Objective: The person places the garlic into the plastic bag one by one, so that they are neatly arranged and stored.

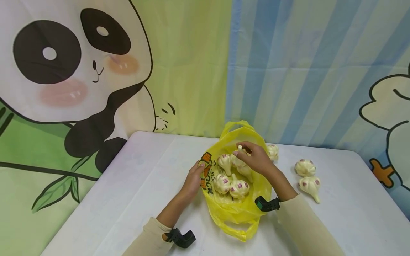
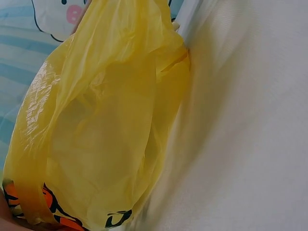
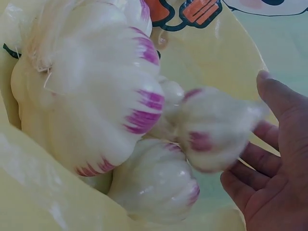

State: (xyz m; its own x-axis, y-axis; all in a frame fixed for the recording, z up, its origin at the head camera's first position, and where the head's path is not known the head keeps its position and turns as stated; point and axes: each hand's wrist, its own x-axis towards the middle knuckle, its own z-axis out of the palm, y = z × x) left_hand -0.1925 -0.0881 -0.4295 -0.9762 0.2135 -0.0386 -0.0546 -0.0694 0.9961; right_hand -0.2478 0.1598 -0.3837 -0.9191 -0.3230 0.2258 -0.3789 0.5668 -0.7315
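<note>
A yellow plastic bag [image 1: 230,213] lies with its mouth spread, several garlic bulbs inside. My left hand [image 1: 193,179] pinches the bag's left edge, thumb over the rim; the left wrist view shows mostly the bag's side [image 2: 106,144]. Over the bag's mouth is my right hand [image 1: 256,158], its fingers beside a garlic bulb [image 3: 211,130] with an upright stem [image 1: 240,147]. In the right wrist view the thumb [image 3: 276,94] stands apart from that bulb, while the fingers curve loosely beside it. A larger-looking garlic bulb [image 3: 96,86] is close to that camera.
On the white table [image 1: 153,170], two garlic bulbs, one upper [image 1: 305,167] and one lower [image 1: 309,186], lie right of the bag. Another garlic bulb [image 1: 273,152] sits by the bag's far right side. A printed panda curtain [image 1: 192,64] hangs behind the table.
</note>
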